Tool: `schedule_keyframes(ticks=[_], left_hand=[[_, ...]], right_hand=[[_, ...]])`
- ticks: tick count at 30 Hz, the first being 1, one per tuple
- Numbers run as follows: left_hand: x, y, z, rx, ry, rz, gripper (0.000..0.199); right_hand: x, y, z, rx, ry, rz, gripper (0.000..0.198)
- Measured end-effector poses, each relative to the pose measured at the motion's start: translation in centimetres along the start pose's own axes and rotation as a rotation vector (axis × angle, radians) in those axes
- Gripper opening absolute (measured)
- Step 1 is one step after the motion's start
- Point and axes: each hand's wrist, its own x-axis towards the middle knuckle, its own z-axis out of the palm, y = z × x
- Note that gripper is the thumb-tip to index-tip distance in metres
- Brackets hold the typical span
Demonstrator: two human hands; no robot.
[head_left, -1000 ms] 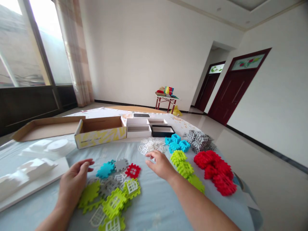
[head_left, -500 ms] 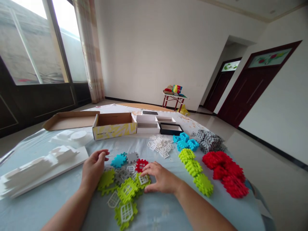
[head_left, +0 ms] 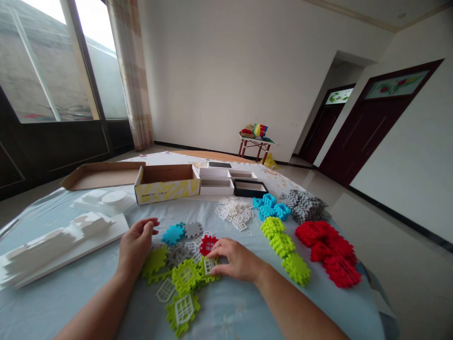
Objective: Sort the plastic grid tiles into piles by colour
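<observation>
My left hand [head_left: 136, 244] hovers left of a loose pile, fingers loosely curled and parted, nothing visible in them. My right hand [head_left: 235, 259] has its thumb and fingertips closed on a small white window-frame piece [head_left: 209, 266], which lies over a green notched plate. Beside it sits a green notched tile [head_left: 186, 276] with a window opening; nearer me is another green tile [head_left: 177, 314] with a white window piece on it. A red tile [head_left: 208, 244], a blue tile [head_left: 173, 233], a grey tile [head_left: 193, 229] and several white frames fill the rest of the pile.
Stacks of green [head_left: 283, 243], red [head_left: 334, 248], blue [head_left: 269, 208] and grey tiles [head_left: 306, 205] stand to the right. White frames [head_left: 235, 212] lie heaped mid-table. Behind are a cardboard box [head_left: 168, 189] and small trays [head_left: 216, 186]. White foam packaging [head_left: 60, 248] is at left.
My right thumb and fingers have closed together at the white window piece. My left hand keeps nearly the same place. The whole view has shifted slightly.
</observation>
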Motion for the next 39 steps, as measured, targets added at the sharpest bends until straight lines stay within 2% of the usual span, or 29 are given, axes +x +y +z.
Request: schedule_keyframes(ticks=[5, 9, 13, 18, 22, 25, 29, 32, 36, 39], left_hand=[[0.2, -0.3, 0.1, -0.008, 0.005, -0.002, 0.034], [0.2, -0.4, 0.1, -0.006, -0.006, -0.014, 0.034], [0.3, -0.5, 0.0, -0.002, -0.001, -0.016, 0.034], [0.3, -0.4, 0.0, -0.006, 0.004, -0.005, 0.034], [0.3, -0.4, 0.0, -0.011, 0.009, -0.020, 0.033], [0.3, -0.5, 0.1, -0.022, 0.000, -0.024, 0.034], [0.3, -0.8, 0.2, -0.046, -0.002, -0.018, 0.034], [0.4, -0.9, 0.2, -0.055, -0.002, -0.010, 0.033], [0.4, -0.8, 0.3, -0.043, -0.006, -0.008, 0.032], [0.3, -0.8, 0.2, -0.030, 0.000, -0.004, 0.032]], right_hand=[[-0.1, -0.5, 0.1, -0.138, 0.021, -0.118, 0.015], [0.1, -1.1, -0.3, -0.204, 0.146, -0.119, 0.019], [0.5, -0.3, -1.8, -0.195, 0.315, 0.081, 0.027], [2.2, 3.3, -4.6, -0.108, 0.469, 0.343, 0.030], [3.0, 5.4, -5.5, -0.065, 0.591, 0.469, 0.035], [2.4, 4.9, -4.9, -0.047, 0.530, 0.433, 0.032], [0.8, 2.3, -3.4, 0.001, 0.354, 0.309, 0.024], [0.3, 0.6, -2.4, -0.005, 0.274, 0.245, 0.022], [1.9, -0.4, -1.0, -0.087, 0.270, 0.196, 0.019], [4.2, -0.4, 0.5, -0.180, 0.298, 0.225, 0.021]])
